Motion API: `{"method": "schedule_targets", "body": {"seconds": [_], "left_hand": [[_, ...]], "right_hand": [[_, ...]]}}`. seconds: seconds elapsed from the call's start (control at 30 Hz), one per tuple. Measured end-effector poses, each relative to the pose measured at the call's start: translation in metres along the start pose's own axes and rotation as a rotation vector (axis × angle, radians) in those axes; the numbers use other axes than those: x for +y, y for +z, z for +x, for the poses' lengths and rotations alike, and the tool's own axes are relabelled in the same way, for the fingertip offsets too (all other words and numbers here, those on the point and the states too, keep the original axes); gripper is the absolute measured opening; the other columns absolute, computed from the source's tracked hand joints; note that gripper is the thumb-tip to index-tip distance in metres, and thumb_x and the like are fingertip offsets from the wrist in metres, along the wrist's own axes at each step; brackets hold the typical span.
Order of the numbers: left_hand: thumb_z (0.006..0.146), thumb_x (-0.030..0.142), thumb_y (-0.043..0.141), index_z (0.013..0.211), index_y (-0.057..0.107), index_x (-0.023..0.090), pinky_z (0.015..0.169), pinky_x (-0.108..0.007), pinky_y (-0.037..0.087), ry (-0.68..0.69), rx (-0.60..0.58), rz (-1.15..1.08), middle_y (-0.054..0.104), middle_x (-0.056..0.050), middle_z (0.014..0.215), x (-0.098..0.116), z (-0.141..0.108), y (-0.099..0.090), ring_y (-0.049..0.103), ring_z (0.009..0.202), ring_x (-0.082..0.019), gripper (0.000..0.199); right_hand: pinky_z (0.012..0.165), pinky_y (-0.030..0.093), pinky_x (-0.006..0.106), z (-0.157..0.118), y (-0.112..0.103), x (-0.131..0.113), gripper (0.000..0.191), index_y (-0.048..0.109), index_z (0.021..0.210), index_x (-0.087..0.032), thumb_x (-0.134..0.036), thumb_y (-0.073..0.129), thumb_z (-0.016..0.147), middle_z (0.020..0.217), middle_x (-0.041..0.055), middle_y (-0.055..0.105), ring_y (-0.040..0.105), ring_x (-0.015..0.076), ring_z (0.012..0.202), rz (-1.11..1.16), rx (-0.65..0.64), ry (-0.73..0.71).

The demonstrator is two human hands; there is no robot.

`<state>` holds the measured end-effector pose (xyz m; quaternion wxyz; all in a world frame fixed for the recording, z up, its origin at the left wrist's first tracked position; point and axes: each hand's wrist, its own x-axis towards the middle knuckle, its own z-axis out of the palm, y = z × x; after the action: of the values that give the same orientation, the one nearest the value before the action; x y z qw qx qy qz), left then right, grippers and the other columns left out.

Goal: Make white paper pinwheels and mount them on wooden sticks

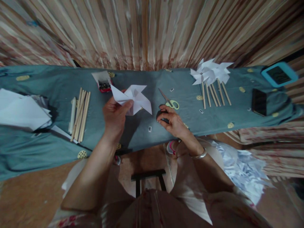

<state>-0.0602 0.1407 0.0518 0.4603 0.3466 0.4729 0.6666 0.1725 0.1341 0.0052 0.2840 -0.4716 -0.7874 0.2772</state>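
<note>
My left hand (pixel 115 114) pinches a white paper pinwheel (pixel 135 96), its thumb lying on the front near the centre. To the right, my right hand (pixel 173 120) has its fingers wrapped round a small dark object (pixel 162 116) low over the cloth; what it is I cannot make out. Just beyond that hand lie scissors with pale green handles (pixel 174 104), blades pointing away to the left. Behind my left hand, a small red box (pixel 104 85) with its lid up holds small dark pieces.
On the green tablecloth (pixel 142 137) are wooden sticks (pixel 82 117), a white paper stack (pixel 21 109), finished pinwheels on sticks (pixel 211 72), a phone (pixel 259 102) and a blue-framed device (pixel 279 74). A curtain (pixel 147 34) hangs behind. Crumpled paper (pixel 244 167) lies below right.
</note>
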Motion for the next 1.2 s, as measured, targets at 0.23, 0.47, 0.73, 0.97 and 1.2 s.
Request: {"method": "schedule_targets", "body": {"seconds": [0.23, 0.47, 0.73, 0.97, 1.2], "left_hand": [[0.059, 0.018, 0.084, 0.076, 0.075, 0.023, 0.066, -0.025, 0.054, -0.029, -0.01, -0.016, 0.076, 0.002, 0.08, -0.002, -0.002, 0.006, 0.065, 0.068, -0.012, 0.02], [0.058, 0.02, 0.083, 0.077, 0.074, 0.024, 0.064, -0.028, 0.056, -0.033, -0.001, 0.052, 0.077, 0.002, 0.08, -0.008, -0.004, 0.009, 0.066, 0.068, -0.016, 0.021], [0.061, 0.022, 0.082, 0.083, 0.072, 0.023, 0.068, -0.03, 0.057, -0.052, -0.02, 0.099, 0.076, 0.001, 0.082, -0.01, -0.007, 0.009, 0.069, 0.072, -0.017, 0.024], [0.062, 0.025, 0.083, 0.088, 0.071, 0.021, 0.069, -0.031, 0.056, -0.036, -0.076, 0.126, 0.076, -0.001, 0.085, -0.014, -0.01, 0.009, 0.07, 0.075, -0.018, 0.029], [0.061, 0.02, 0.082, 0.093, 0.073, 0.022, 0.065, -0.029, 0.055, -0.036, -0.115, 0.129, 0.075, 0.001, 0.08, -0.023, -0.015, 0.02, 0.068, 0.068, -0.017, 0.033]], "right_hand": [[0.105, 0.048, 0.044, -0.001, -0.01, -0.002, 0.015, 0.075, 0.087, -0.022, -0.014, 0.063, 0.083, 0.127, 0.0093, 0.063, 0.063, 0.024, 0.114, -0.116, 0.029, -0.031], [0.093, 0.052, 0.037, 0.002, -0.011, -0.02, 0.009, 0.073, 0.09, -0.019, -0.021, 0.065, 0.089, 0.096, 0.0082, 0.075, 0.069, 0.0234, 0.094, -0.168, -0.069, 0.028], [0.085, 0.051, 0.036, -0.003, -0.007, -0.024, 0.024, 0.071, 0.092, -0.018, -0.012, 0.048, 0.093, 0.096, 0.012, 0.074, 0.067, 0.0246, 0.091, -0.355, -0.167, 0.003], [0.079, 0.052, 0.033, -0.006, -0.023, -0.026, 0.016, 0.068, 0.086, -0.021, -0.016, 0.053, 0.09, 0.085, 0.0063, 0.072, 0.067, 0.0215, 0.081, -0.183, -0.003, 0.0], [0.107, 0.048, 0.043, 0.001, -0.035, -0.044, 0.003, 0.07, 0.085, -0.025, -0.027, 0.068, 0.087, 0.129, 0.0047, 0.066, 0.063, 0.0234, 0.12, 0.201, 0.26, -0.044]]}}
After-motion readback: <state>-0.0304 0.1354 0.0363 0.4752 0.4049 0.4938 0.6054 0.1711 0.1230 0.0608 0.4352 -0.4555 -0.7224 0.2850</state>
